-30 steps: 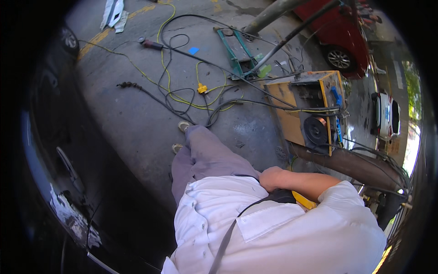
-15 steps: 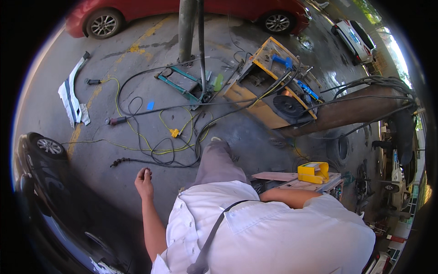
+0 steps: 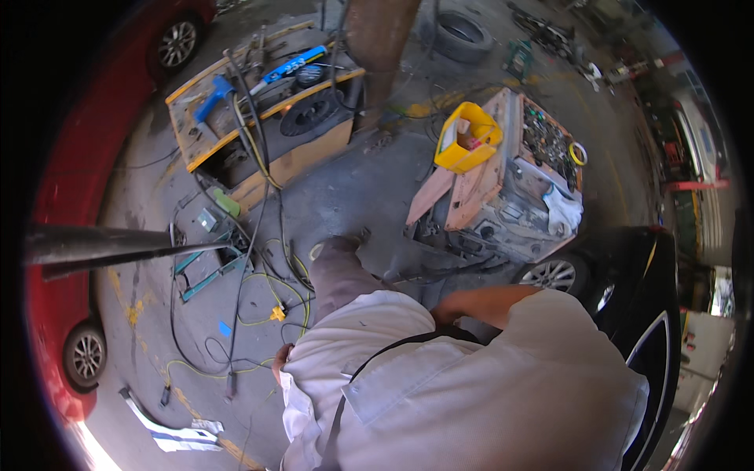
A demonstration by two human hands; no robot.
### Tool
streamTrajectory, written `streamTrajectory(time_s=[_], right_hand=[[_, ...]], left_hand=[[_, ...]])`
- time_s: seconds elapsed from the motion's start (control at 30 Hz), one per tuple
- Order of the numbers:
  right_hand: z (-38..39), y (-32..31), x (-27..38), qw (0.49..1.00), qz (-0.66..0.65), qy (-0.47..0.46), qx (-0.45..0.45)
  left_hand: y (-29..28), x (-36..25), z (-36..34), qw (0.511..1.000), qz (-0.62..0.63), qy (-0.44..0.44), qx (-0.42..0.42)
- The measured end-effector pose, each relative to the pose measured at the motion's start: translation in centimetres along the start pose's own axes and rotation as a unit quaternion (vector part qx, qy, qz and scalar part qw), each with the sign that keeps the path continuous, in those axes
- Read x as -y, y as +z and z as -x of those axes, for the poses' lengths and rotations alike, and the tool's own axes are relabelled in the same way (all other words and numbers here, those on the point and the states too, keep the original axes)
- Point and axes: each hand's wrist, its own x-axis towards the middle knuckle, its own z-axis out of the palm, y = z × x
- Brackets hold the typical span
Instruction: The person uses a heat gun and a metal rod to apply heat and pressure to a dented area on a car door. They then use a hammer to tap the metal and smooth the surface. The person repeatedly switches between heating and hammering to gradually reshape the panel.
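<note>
My left hand (image 3: 280, 359) hangs beside my white shirt, which covers most of it; its fingers cannot be made out. My bent right arm brings my right hand (image 3: 444, 312) close to my waist by the black strap (image 3: 416, 338), its fingers hidden. Neither hand visibly holds anything. Ahead and to the right stands a cluttered cart (image 3: 503, 206) with a yellow bin (image 3: 469, 138) on top, small items inside it. A white cloth or glove (image 3: 562, 210) and a roll of yellow tape (image 3: 578, 153) lie on the cart.
A wooden-sided workbench (image 3: 302, 162) with a blue tool (image 3: 214, 102) stands ahead left. Cables and a yellow connector (image 3: 277, 314) lie on the floor near a green metal frame (image 3: 188, 284). A pole (image 3: 118, 245), red car (image 3: 94, 149), black car (image 3: 628, 271) and tyre (image 3: 462, 38) surround me.
My view has turned to the right, bringing the cart and yellow bin nearer the middle. My left hand, earlier held out from my body, is now mostly behind my shirt.
</note>
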Motion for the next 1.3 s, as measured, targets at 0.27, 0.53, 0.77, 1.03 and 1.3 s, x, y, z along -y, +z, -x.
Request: streamTrajectory(time_s=[0.27,0.53,0.77,1.03,1.3], right_hand=[[-2.0,0.6,-7.0,0.911,-0.249,-0.049,-0.327],[-2.7,-11.8,-0.1,0.909,0.065,-0.121,-0.394],[-1.2,-23.0,16.7,0.851,0.196,-0.179,-0.454],[-6.4,-19.0,19.7,0.861,0.214,-0.228,-0.402],[-9.5,-23.9,10.3,0.794,0.357,-0.207,-0.446]], left_hand=[[-0.5,-8.2,-1.0,0.991,-0.121,-0.056,-0.014],[1.6,5.3,13.0,0.939,-0.05,-0.298,-0.162],[8.8,7.4,20.6,0.842,0.016,-0.449,-0.297],[13.5,19.3,-10.7,0.956,-0.07,-0.167,-0.229],[15.4,34.8,-43.6,0.94,-0.324,-0.066,-0.081]])
